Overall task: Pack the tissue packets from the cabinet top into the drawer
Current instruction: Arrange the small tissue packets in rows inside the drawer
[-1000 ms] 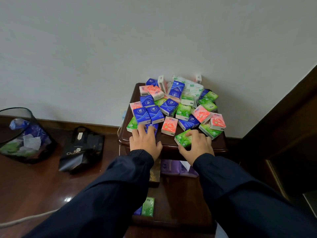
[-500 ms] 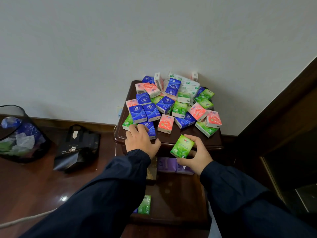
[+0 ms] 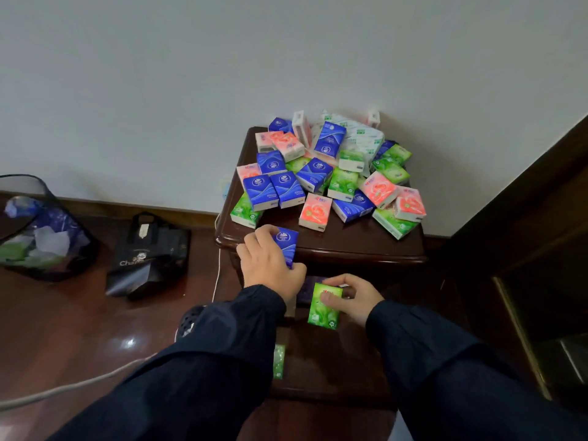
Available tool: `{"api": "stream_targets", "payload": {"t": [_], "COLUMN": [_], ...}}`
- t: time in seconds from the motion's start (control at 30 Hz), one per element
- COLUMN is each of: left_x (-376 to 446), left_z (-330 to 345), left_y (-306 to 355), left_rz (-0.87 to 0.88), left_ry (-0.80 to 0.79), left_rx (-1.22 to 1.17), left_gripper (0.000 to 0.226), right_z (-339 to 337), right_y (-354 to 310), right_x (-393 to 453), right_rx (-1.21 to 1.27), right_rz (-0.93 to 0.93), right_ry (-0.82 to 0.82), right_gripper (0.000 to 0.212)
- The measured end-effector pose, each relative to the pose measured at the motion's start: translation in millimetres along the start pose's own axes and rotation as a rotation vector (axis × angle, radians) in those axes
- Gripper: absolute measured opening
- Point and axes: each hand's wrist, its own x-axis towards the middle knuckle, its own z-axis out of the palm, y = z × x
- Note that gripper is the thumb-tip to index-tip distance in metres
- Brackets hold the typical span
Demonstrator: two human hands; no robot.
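A heap of several blue, pink, green and white tissue packets (image 3: 327, 173) covers the dark wooden cabinet top (image 3: 346, 246). My left hand (image 3: 269, 265) grips a blue packet (image 3: 288, 245) at the cabinet's front left edge. My right hand (image 3: 351, 299) holds a green packet (image 3: 324, 308) below the cabinet top, over the open drawer (image 3: 331, 367). A green packet (image 3: 279, 361) lies at the drawer's left side, partly hidden by my left sleeve. Purple packets sit at the drawer's back, mostly hidden behind my hands.
A mesh waste bin (image 3: 41, 230) with crumpled wrappers stands on the floor at the left. A black bag (image 3: 149, 256) lies beside it. A white cable (image 3: 73, 386) runs across the glossy wooden floor. Dark wooden furniture (image 3: 541, 249) rises at the right.
My right hand lifted the green packet off the cabinet top and lowered it over the drawer. My left hand closed on a blue packet and drew it to the front edge.
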Motion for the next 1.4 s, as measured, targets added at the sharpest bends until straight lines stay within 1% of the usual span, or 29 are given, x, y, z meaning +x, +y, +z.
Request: {"api": "stream_targets", "payload": {"t": [0.1, 0.17, 0.27, 0.4, 0.47, 0.53, 0.6, 0.7, 0.77, 0.87, 0.97, 1.07, 1.13, 1.17, 1.2, 1.23, 1.27, 1.3, 1.33, 1.37, 1.4], "left_x": [-30, -48, -66, -71, -68, -64, -60, -55, -55, -56, -56, -56, -57, -57, -57, -56, -57, -57, -59, -60, -62], "left_z": [9, 17, 29, 36, 39, 42, 47, 55, 59, 61, 64, 65, 65, 65, 65, 66, 66, 67, 68, 69, 70], "left_y": [-29, -50, -82, -110, -116, -120, -123, -127, -128, -132, -134, -133, -130, -128, -126, -123, -120, -116, -112, -108, -105], "left_rz": [0.083, 0.049, -0.028, -0.217, -0.287, -0.324, -0.357, -0.391, -0.405, -0.429, -0.45, -0.48, -0.489, -0.498, -0.516, -0.536, -0.549, -0.56, -0.575, -0.594, -0.608], "left_ry": [0.046, 0.011, -0.119, -0.374, -0.485, -0.575, -0.629, -0.691, -0.701, -0.697, -0.711, -0.729, -0.726, -0.727, -0.733, -0.743, -0.753, -0.766, -0.781, -0.801, -0.824], "left_rx": [-0.191, -0.3, -0.344, -0.467, -0.407, -0.316, -0.264, -0.311, -0.37, -0.392, -0.383, -0.43, -0.45, -0.457, -0.468, -0.482, -0.496, -0.513, -0.544, -0.59, -0.642], "left_gripper": [0.064, 0.063, 0.07, 0.093, 0.096, 0.085, 0.073, 0.072, 0.071, 0.066, 0.061, 0.044, 0.032, 0.029, 0.028, 0.028, 0.029, 0.031, 0.035, 0.041, 0.046], "right_z": [23, 37, 54, 69, 74, 79, 84, 88, 90, 93, 91, 86, 83, 81, 79, 76, 74, 71, 69, 67, 64], "right_y": [31, 51, 82, 118, 130, 139, 143, 148, 153, 160, 160, 152, 143, 138, 132, 125, 116, 107, 99, 94, 91], "right_x": [12, 18, 23, 30, 35, 41, 48, 56, 59, 59, 61, 61, 59, 57, 57, 57, 57, 56, 54, 51, 48], "right_rx": [-0.084, -0.129, -0.229, -0.367, -0.441, -0.482, -0.498, -0.56, -0.587, -0.623, -0.634, -0.634, -0.605, -0.568, -0.505, -0.41, -0.274, -0.112, 0.05, 0.16, 0.202], "right_rz": [0.05, 0.101, 0.145, 0.18, 0.194, 0.198, 0.191, 0.183, 0.208, 0.243, 0.229, 0.228, 0.236, 0.225, 0.201, 0.18, 0.186, 0.226, 0.283, 0.318, 0.314], "right_ry": [0.006, -0.006, -0.045, -0.064, -0.079, -0.097, -0.104, -0.116, -0.111, -0.11, -0.176, -0.252, -0.272, -0.235, -0.162, -0.084, -0.039, -0.047, -0.096, -0.153, -0.205], "right_gripper": [0.032, 0.034, 0.033, 0.029, 0.029, 0.029, 0.028, 0.029, 0.03, 0.03, 0.031, 0.034, 0.041, 0.042, 0.04, 0.034, 0.029, 0.029, 0.031, 0.034, 0.035]}}
